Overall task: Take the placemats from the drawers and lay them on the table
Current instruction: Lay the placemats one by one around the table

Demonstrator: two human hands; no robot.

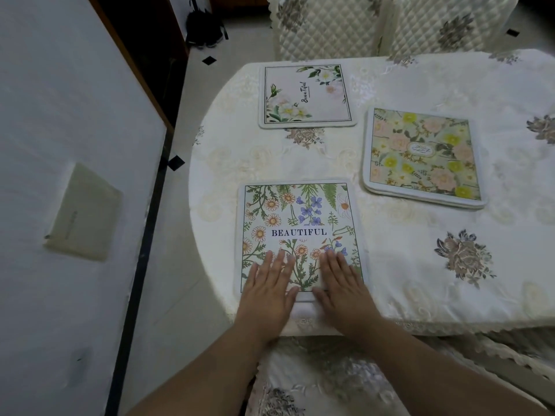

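Cream-clothed bench [420, 235]: three mats. Near mat [300, 232] at front edge, left hand [267, 283] and right hand [342, 280] flat on it, fingers straight. Far mat [304, 96], right mat [420, 157] apart.

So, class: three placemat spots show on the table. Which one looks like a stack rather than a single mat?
The yellow-and-pink rose placemat at the right: a second rim shows beneath its near edge. The other two show one rim.
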